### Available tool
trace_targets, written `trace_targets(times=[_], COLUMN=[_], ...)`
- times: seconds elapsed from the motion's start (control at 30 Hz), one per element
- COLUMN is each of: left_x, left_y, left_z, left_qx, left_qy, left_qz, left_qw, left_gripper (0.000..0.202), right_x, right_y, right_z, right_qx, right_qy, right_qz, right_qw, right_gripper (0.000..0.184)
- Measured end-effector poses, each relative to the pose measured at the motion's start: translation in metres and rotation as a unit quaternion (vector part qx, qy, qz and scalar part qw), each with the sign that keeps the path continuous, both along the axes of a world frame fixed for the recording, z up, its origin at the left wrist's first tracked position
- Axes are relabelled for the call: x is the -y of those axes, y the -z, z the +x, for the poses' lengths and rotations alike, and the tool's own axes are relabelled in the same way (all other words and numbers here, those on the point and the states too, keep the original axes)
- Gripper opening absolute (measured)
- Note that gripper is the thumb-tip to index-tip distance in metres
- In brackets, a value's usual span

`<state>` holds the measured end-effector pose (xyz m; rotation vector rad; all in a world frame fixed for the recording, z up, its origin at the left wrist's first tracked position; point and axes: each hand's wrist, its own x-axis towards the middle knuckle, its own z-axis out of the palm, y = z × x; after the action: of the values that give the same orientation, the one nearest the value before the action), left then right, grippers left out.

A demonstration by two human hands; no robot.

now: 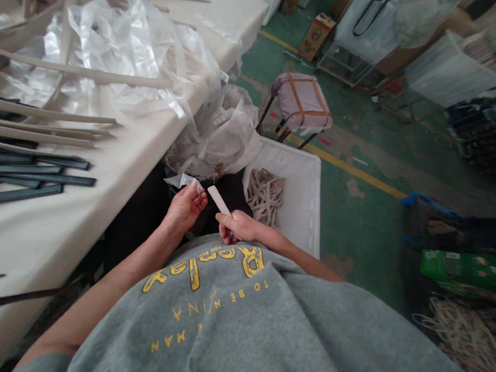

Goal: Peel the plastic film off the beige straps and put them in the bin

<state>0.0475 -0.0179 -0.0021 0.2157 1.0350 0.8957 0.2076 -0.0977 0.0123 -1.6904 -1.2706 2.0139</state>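
Over my lap, my left hand (188, 207) pinches a small clear plastic bag (182, 180) between thumb and fingers. Close by on the right, my right hand (241, 226) is closed around a flat beige strap (219, 200), whose end points up and left toward the bag. The strap and the bag are apart. Most of the strap's length is hidden in the right hand. Beyond both hands, a heap of crumpled clear plastic (222, 129) hangs by the table edge.
A white table (121, 192) on the left bears clear plastic bags (124, 53), beige straps (39, 133) and dark straps (36, 176). A white bin (301, 196) with beige strips (265, 196) stands at my right. Farther off are a cushioned stool (303, 101) and a carton (316, 37).
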Motion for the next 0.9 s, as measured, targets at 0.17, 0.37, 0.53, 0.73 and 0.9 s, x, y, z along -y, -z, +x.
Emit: trace_targets(times=[0.17,0.37,0.53,0.73,0.9], left_x=[0.001,0.002,0.003,0.007,0.013], left_y=[0.004,0.01,0.011,0.01,0.009], left_z=[0.001,0.0,0.001,0.0,-0.006], left_qx=[-0.003,-0.004,-0.016,-0.016,-0.004], left_qy=[0.0,0.014,0.013,0.024,0.023], left_qz=[0.019,0.057,0.069,0.065,0.058], left_qw=[1.0,0.998,0.997,0.997,0.998], left_gripper=[0.022,0.028,0.027,0.028,0.028], right_x=[-0.003,-0.007,-0.007,-0.009,-0.013], right_y=[-0.001,0.001,0.003,0.002,0.003], right_z=[-0.006,-0.007,-0.006,-0.005,-0.003], right_qx=[0.002,0.003,0.005,0.007,0.002], right_qy=[-0.005,-0.012,-0.016,-0.034,-0.044], right_qz=[-0.001,0.0,0.001,-0.013,-0.043], right_qw=[1.0,1.0,1.0,0.999,0.998], right_gripper=[0.058,0.058,0.059,0.061,0.063])
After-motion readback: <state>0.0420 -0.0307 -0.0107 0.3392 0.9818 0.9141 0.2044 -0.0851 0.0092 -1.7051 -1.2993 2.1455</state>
